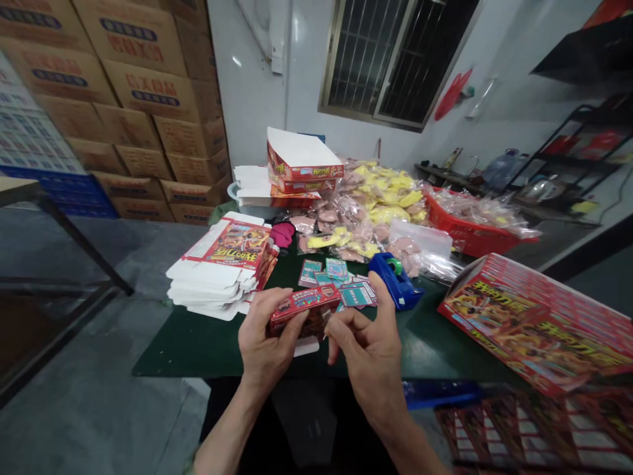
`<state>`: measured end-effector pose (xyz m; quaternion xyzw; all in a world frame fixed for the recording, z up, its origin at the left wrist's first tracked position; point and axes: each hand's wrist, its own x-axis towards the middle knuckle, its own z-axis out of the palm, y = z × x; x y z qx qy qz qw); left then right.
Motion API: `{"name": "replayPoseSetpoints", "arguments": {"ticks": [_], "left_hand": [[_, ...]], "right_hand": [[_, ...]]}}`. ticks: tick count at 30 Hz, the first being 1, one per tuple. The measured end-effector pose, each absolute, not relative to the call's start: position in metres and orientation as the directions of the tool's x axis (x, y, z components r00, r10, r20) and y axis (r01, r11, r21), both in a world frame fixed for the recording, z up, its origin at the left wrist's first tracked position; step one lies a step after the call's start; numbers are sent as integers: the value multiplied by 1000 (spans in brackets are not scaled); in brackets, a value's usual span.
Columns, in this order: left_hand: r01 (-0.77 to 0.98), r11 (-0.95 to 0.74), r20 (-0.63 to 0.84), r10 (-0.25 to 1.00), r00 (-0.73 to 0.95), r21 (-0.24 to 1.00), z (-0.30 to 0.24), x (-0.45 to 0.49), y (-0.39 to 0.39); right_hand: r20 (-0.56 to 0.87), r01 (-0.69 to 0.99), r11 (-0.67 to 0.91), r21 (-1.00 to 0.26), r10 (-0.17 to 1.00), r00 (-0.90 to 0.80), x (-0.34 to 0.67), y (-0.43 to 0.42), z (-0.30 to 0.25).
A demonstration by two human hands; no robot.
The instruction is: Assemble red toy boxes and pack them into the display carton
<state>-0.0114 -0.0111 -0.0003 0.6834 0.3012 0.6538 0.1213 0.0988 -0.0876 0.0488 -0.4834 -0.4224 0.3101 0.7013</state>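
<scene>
My left hand (264,336) is closed around a small red printed box (306,307), holding it tilted above the near edge of the green table. At the box's right end is my right hand (368,346), its thumb and a curled finger pinched at the end flap while another finger stretches upward. A white flap (306,347) shows below the box. Just beyond lie several teal-backed cards (357,295), loosely spread. A blue tape dispenser (399,284) with green tape stands right of them. Flat unfolded boxes (212,270) are stacked on the left.
Bagged pink and yellow pieces (376,204) cover the back of the green table (198,349). A red basket (469,227) holds more bags. At right stands a display carton (534,316) of red boxes. Open red cartons (304,161) sit behind. Brown cartons (148,86) line the wall.
</scene>
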Motion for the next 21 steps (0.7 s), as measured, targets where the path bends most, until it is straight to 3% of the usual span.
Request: {"name": "replayPoseSetpoints", "arguments": {"ticks": [6, 21], "left_hand": [[311, -815, 852, 523, 28, 489, 5, -15, -14], [353, -877, 851, 436, 294, 327, 13, -28, -9]], "right_hand": [[199, -187, 321, -928, 855, 479, 91, -75, 39], [145, -203, 269, -941, 867, 477, 87, -72, 39]]}}
